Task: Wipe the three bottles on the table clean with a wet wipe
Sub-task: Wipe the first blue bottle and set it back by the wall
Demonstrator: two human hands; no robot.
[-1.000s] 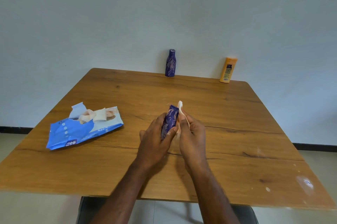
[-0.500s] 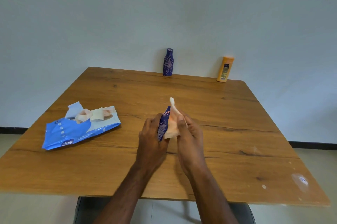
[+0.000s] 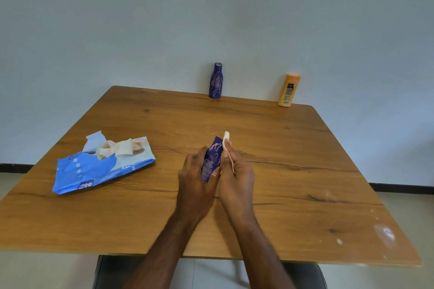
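The grip: left hand [image 3: 196, 185] curls round the blue tube [image 3: 211, 161] above the near table [image 3: 293, 171] while right hand [image 3: 237, 176] pinches the wet wipe [image 3: 226, 140], now drawn off its face to the edge, so wiping continues; two bottles wait behind

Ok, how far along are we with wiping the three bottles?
Nothing shows as finished. In hand: the left hand grips a dark blue tube-shaped bottle while the right hand presses a white wet wipe against it. Seemingly left: the dark blue patterned bottle and the orange bottle, standing at the wooden table's far edge.
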